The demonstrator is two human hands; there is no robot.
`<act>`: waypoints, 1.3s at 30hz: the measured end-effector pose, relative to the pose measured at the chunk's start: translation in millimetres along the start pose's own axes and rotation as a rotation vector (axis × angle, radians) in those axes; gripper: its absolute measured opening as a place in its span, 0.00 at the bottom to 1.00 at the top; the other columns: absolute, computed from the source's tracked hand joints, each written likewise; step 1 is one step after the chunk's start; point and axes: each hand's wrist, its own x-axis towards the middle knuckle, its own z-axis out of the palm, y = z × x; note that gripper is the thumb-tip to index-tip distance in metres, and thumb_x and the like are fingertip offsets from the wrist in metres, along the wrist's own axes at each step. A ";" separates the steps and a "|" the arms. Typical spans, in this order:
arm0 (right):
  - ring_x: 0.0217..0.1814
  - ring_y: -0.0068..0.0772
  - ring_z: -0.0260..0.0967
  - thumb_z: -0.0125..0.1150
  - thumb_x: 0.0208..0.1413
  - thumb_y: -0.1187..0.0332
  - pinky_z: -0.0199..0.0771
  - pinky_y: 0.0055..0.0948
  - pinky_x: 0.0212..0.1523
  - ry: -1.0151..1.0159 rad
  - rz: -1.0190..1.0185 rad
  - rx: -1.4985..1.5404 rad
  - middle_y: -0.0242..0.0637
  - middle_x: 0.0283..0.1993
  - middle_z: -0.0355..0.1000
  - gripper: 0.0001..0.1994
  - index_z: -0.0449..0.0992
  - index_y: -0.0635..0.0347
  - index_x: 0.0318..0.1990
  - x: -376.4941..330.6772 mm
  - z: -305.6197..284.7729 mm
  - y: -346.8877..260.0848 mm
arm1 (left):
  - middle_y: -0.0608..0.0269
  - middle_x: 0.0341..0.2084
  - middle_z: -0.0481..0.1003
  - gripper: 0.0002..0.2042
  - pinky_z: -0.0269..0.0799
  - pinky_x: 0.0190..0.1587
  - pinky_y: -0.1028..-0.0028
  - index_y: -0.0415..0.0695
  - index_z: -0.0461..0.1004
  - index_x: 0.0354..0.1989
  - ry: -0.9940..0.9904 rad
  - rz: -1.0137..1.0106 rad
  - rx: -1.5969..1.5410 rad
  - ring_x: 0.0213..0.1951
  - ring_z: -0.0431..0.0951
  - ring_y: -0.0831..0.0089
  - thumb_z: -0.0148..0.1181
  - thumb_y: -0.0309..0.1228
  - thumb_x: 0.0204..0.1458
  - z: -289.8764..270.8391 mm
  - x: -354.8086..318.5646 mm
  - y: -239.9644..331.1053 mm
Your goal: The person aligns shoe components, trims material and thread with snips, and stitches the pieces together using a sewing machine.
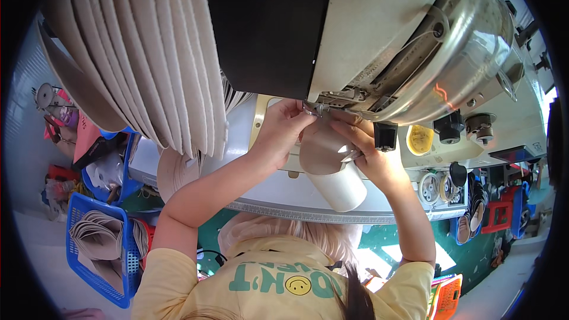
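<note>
As the left hand [281,128] pinches a curled beige piece [336,187]'s far end and the right hand [368,151] grips its right side under the sewing machine [379,29], a loosened hold could skew it, endangering fingers [304,120].

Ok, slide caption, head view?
Left hand and right hand on a curved beige sheet at a cream metal sewing machine.

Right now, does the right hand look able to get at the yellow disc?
Probably yes: the yellow disc sits nearby to the right hand's right. However, the black knob partly blocks the direct way, and the hand is at the curved piece.
</note>
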 end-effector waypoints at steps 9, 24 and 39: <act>0.60 0.44 0.64 0.43 0.33 0.92 0.69 0.34 0.53 -0.304 0.305 0.109 0.40 0.59 0.66 0.35 0.71 0.57 0.55 -9.0 -1.6 14.8 | 0.70 0.21 0.71 0.02 0.61 0.25 0.81 0.42 0.73 0.29 -0.054 -0.055 0.080 0.21 0.69 0.82 0.56 0.26 0.50 -3.2 -3.1 5.3; 0.56 0.44 0.68 0.48 0.35 0.91 0.70 0.35 0.53 -0.190 0.132 0.024 0.40 0.54 0.71 0.32 0.73 0.56 0.52 -0.3 -2.6 18.3 | 0.68 0.21 0.72 0.02 0.63 0.24 0.80 0.42 0.72 0.28 -0.105 -0.059 0.057 0.20 0.70 0.81 0.57 0.26 0.49 -10.7 1.4 0.7; 0.36 0.28 0.68 0.47 0.53 0.78 0.68 0.29 0.37 -0.051 0.639 0.426 0.38 0.32 0.72 0.09 0.73 0.66 0.40 -21.8 41.0 68.4 | 0.66 0.21 0.72 0.03 0.65 0.21 0.81 0.41 0.71 0.27 -0.100 -0.049 0.081 0.19 0.71 0.81 0.58 0.24 0.49 -11.7 5.1 0.0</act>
